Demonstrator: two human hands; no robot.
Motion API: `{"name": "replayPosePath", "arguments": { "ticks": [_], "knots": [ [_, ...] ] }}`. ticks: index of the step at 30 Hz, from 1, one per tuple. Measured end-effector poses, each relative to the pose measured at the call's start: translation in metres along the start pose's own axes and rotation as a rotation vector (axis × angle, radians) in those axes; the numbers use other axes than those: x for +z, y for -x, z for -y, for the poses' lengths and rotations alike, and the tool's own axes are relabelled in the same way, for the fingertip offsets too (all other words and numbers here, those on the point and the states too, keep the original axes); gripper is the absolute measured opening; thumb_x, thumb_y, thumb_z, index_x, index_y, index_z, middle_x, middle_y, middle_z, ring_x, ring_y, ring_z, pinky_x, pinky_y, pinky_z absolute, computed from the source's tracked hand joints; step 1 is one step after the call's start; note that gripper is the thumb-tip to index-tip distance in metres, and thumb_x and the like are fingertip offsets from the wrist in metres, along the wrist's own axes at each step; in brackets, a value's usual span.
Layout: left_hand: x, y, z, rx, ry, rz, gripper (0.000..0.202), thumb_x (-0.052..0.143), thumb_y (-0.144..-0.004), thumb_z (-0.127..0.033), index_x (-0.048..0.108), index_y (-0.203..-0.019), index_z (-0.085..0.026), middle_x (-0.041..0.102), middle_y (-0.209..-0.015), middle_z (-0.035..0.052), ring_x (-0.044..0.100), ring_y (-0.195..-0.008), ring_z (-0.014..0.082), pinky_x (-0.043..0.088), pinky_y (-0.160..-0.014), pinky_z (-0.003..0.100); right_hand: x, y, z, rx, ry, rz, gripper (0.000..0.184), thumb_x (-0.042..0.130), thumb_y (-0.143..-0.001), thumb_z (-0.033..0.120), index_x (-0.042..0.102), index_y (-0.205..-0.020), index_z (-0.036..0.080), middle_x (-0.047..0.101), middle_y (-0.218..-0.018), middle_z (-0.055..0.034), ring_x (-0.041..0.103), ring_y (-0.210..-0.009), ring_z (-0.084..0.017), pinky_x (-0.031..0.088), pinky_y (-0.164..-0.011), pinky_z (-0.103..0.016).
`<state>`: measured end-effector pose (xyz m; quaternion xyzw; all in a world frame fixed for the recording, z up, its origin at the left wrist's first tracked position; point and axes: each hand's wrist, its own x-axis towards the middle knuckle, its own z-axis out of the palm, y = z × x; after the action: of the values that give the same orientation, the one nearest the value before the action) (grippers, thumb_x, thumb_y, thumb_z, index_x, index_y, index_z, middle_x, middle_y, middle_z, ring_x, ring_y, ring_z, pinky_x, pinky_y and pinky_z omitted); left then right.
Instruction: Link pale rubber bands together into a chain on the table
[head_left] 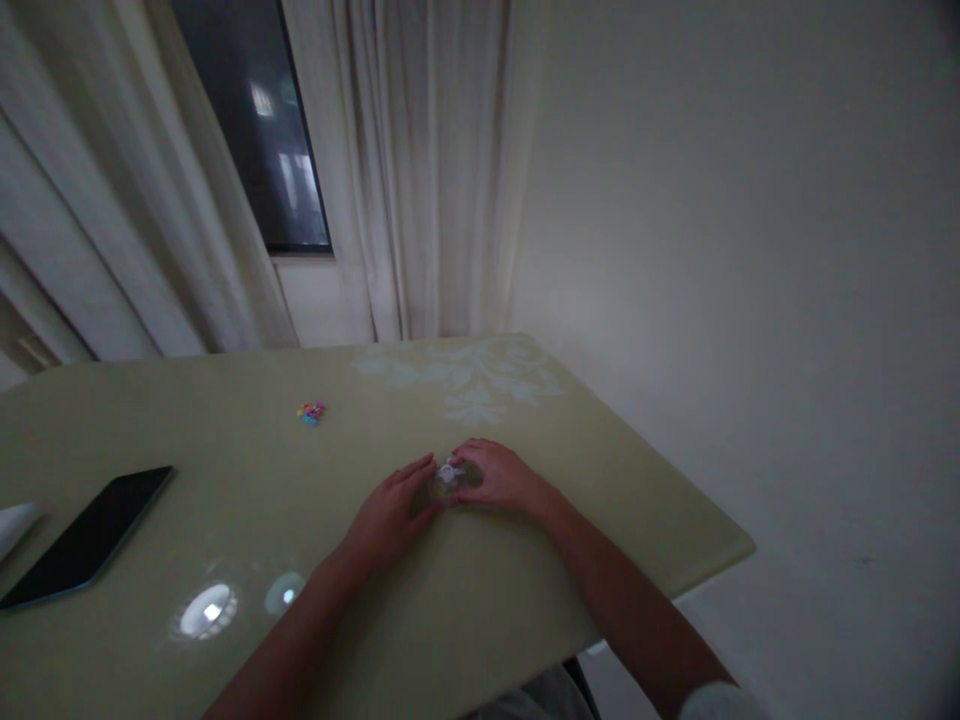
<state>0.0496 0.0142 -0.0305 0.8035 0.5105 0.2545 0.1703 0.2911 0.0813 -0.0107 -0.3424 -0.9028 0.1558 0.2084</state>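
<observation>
A small clear item with a whitish pattern (448, 477), perhaps plastic, is between my two hands on the table; its exact kind is too blurred to make out. From the left, my left hand (391, 512) curves round it, thumb and fingertips at its edge. My right hand (501, 478) closes on its other side, with fingers at the far edge and thumb at the near edge. A little cluster of brightly coloured small pieces (311, 412), pink, yellow and blue, lies farther back to the left.
The glossy pale table (247, 450) bears a white floral print at the back. At left lie a dark tablet (94, 535) and part of a white object (15, 522). Curtains (427, 180) and a window (262, 120) stand behind; a wall (735, 250) flanks the right edge.
</observation>
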Motion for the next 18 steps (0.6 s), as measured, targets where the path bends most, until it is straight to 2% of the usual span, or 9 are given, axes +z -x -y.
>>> {"name": "replayPosePath", "arguments": {
  "ticks": [2,4,6,8,10,12,14,16,18],
  "knots": [
    [0.0,0.0,0.004,-0.008,0.008,-0.015,0.057,0.064,-0.093,-0.036,0.056,-0.148,-0.021,0.052,-0.159,0.0124,0.055,-0.142,0.03,0.042,-0.12,0.048,-0.005,-0.002,-0.021,0.076,0.074,-0.059,0.048,0.084,-0.081,0.049,0.071,-0.117,0.02,0.072,-0.118,-0.0113,0.066,-0.11,-0.029,0.049,-0.098,-0.041],
    [0.0,0.0,0.006,-0.016,0.011,-0.039,0.055,0.062,-0.094,-0.036,0.056,-0.147,-0.021,0.053,-0.158,0.0126,0.055,-0.142,0.0301,0.041,-0.121,0.049,-0.014,-0.003,-0.05,0.254,0.154,-0.136,0.037,0.082,-0.083,0.044,0.073,-0.11,0.02,0.073,-0.113,-0.0118,0.067,-0.106,-0.029,0.05,-0.096,-0.042],
    [0.0,-0.001,0.007,-0.017,0.013,-0.053,0.05,0.058,-0.096,-0.033,0.059,-0.144,-0.021,0.056,-0.156,0.0123,0.057,-0.14,0.0297,0.042,-0.12,0.049,-0.027,-0.004,-0.08,0.47,0.207,-0.28,0.029,0.077,-0.087,0.039,0.073,-0.109,0.02,0.072,-0.112,-0.0127,0.067,-0.106,-0.027,0.05,-0.096,-0.041],
    [0.002,-0.002,0.006,-0.012,0.012,-0.053,0.046,0.054,-0.097,-0.03,0.06,-0.141,-0.021,0.059,-0.153,0.0122,0.059,-0.138,0.0295,0.043,-0.119,0.05,-0.04,-0.006,-0.1,0.545,0.233,-0.348,0.028,0.072,-0.091,0.034,0.072,-0.113,0.017,0.071,-0.116,-0.016,0.066,-0.111,-0.029,0.049,-0.1,-0.044],
    [0.004,-0.002,0.005,-0.004,0.008,-0.04,0.045,0.053,-0.097,-0.028,0.062,-0.14,-0.021,0.062,-0.15,0.0129,0.06,-0.136,0.0301,0.044,-0.118,0.051,-0.047,-0.011,-0.103,0.584,0.257,-0.399,0.033,0.068,-0.093,0.034,0.07,-0.121,0.017,0.068,-0.125,-0.0191,0.062,-0.121,-0.031,0.045,-0.106,-0.051],
    [0.006,-0.002,0.004,0.011,0.0,-0.031,0.044,0.052,-0.098,-0.029,0.062,-0.14,-0.021,0.064,-0.147,0.014,0.062,-0.134,0.0308,0.046,-0.116,0.052,-0.043,-0.02,-0.085,0.574,0.248,-0.445,0.04,0.064,-0.096,0.037,0.065,-0.131,0.018,0.062,-0.138,-0.0199,0.056,-0.131,-0.032,0.04,-0.112,-0.054],
    [0.008,-0.001,0.004,0.042,-0.005,-0.039,0.043,0.051,-0.099,-0.029,0.063,-0.14,-0.022,0.066,-0.145,0.014,0.063,-0.132,0.0305,0.047,-0.115,0.052,-0.026,-0.027,-0.05,0.405,0.081,-0.451,0.046,0.062,-0.098,0.042,0.061,-0.138,0.018,0.061,-0.14,-0.0184,0.054,-0.134,-0.029,0.039,-0.115,-0.051],
    [0.01,0.0,0.003,0.105,0.008,-0.034,0.04,0.054,-0.097,-0.028,0.067,-0.135,-0.024,0.068,-0.141,0.0124,0.064,-0.129,0.0298,0.049,-0.113,0.05,0.001,-0.029,-0.005,0.113,-0.106,-0.305,0.05,0.057,-0.102,0.049,0.057,-0.143,0.021,0.06,-0.145,-0.015,0.054,-0.135,-0.025,0.039,-0.116,-0.044],
    [0.013,0.0,0.002,0.161,0.041,-0.014,0.034,0.061,-0.092,-0.028,0.074,-0.123,-0.026,0.074,-0.13,0.0106,0.066,-0.123,0.03,0.052,-0.109,0.047,0.028,-0.024,0.037,-0.197,-0.154,-0.064,0.058,0.062,-0.097,0.057,0.056,-0.145,0.024,0.058,-0.149,-0.012,0.052,-0.138,-0.025,0.037,-0.117,-0.042]
  ]
}}
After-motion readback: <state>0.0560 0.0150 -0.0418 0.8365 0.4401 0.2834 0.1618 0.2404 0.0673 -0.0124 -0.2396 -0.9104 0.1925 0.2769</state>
